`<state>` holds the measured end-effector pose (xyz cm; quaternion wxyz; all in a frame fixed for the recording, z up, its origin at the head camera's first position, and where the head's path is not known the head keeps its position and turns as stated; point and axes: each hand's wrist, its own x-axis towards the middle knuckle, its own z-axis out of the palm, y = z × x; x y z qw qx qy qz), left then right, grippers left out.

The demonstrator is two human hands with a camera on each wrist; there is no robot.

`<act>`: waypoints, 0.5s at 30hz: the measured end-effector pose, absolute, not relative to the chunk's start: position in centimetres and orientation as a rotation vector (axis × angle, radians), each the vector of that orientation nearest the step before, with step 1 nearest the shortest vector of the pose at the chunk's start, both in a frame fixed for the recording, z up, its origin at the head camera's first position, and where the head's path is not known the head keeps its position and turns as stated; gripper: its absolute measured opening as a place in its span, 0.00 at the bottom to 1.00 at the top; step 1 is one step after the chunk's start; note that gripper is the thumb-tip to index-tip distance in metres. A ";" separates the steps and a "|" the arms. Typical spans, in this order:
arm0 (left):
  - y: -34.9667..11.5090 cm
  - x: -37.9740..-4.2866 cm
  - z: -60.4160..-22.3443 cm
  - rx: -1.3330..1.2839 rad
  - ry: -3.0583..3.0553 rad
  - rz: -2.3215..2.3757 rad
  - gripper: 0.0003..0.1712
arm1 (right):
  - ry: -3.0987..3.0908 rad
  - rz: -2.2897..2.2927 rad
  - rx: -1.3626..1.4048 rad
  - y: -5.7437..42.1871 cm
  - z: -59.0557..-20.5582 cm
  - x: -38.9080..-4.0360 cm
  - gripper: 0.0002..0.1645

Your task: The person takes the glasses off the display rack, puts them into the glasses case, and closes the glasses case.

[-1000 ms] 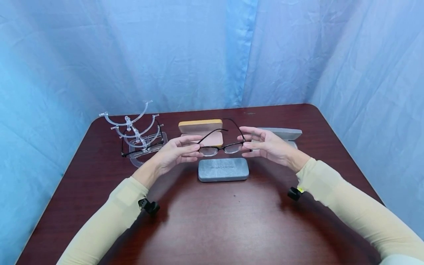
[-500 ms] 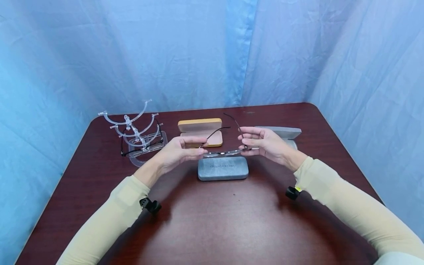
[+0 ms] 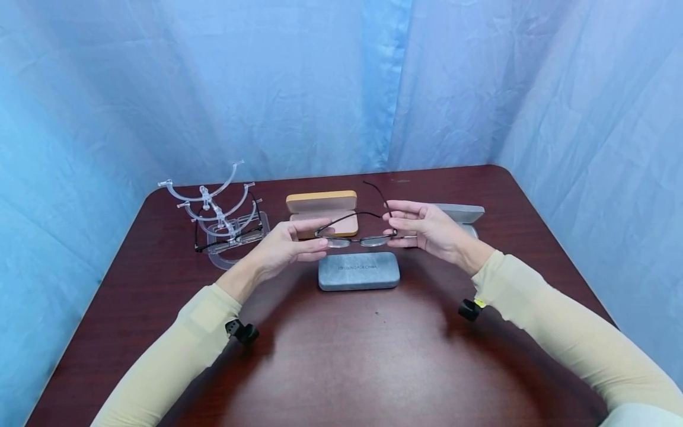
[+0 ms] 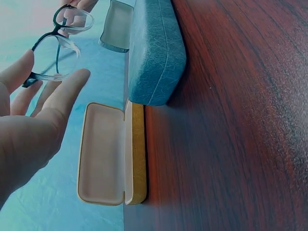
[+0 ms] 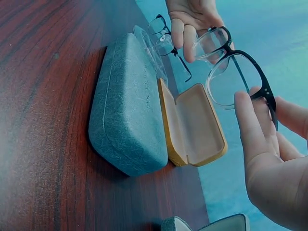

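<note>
Both grips, left hand (image 3: pixel 278 246) and right hand (image 3: pixel 433 234), pinch the glasses (image 5: pixel 230 50) at opposite ends; the long axis lies between, roughly along the far edge of the table (image 3: pixel 405 367).

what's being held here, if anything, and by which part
Black-framed glasses, by both outer ends near the hinges: one in the left grip, one in the right grip.

Curtained booth, blue drapes (image 3: pixel 341 89) on three sides, reddish-brown table (image 3: pixel 352 332)
</note>
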<state>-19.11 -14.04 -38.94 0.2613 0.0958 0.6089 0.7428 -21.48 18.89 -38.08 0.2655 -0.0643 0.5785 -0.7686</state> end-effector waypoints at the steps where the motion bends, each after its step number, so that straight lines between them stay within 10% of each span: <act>1: -14.0 -19.1 -39.0 0.269 1.647 2.010 0.32 | 1.563 -2.078 -0.175 18.9 -38.1 -21.5 0.39; 15: -13.9 -19.0 -39.0 0.334 1.720 1.991 0.23 | 1.721 -2.006 -0.136 18.9 -38.4 -21.7 0.36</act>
